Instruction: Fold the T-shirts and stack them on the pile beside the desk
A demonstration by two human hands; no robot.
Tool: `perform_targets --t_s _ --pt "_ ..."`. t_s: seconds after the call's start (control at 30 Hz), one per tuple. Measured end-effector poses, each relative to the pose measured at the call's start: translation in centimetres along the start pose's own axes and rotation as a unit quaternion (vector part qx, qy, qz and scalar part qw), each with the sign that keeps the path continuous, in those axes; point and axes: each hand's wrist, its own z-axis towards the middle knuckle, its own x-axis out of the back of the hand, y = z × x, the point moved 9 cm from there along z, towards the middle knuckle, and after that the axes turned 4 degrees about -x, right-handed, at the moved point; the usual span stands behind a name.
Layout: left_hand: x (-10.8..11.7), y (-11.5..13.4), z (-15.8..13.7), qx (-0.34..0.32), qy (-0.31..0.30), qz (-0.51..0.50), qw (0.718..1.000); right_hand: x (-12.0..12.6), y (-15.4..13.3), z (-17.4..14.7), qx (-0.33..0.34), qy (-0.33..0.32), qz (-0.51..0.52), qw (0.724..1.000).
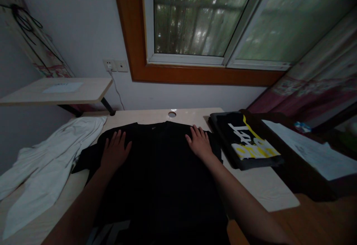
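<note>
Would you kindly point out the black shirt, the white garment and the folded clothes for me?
Black shirt (158,163): head view, on the middle of its body.
White garment (51,159): head view, on its rumpled middle.
Folded clothes (245,139): head view, on the printed top piece.

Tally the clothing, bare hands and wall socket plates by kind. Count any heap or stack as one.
Spread black T-shirt: 1
White garment heap: 1
Folded clothes stack: 1 (layers too dark to count)
Hands, left hand and right hand: 2
Wall socket plates: 2
Total: 7
</note>
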Motion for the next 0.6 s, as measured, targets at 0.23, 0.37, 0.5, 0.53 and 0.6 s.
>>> perform_targets --t_s 0.23,0.37,0.5,0.53,0.6 --pt "1.1 0.8 0.4 -0.015 0.020 -0.009 1.000 1.8 -3.1 0.5 0.047 0.034 0.010 0.998" --pt "2.0 4.6 1.7 -0.099 0.025 -0.054 0.993 2.8 -8.6 0.4 0.175 0.049 0.057 0.982" --pt "1.4 8.8 3.3 -0.152 -0.010 -0.085 0.985 1.7 -14.4 -0.7 0.305 0.008 0.093 0.948" --pt "1.1 9.5 3.6 -0.151 -0.016 -0.085 0.985 1.2 -15.3 -0.9 0.317 -0.003 0.098 0.943" --pt "0.6 10.2 4.2 -0.142 -0.020 -0.080 0.986 0.2 -16.3 -1.2 0.322 -0.012 0.105 0.941"
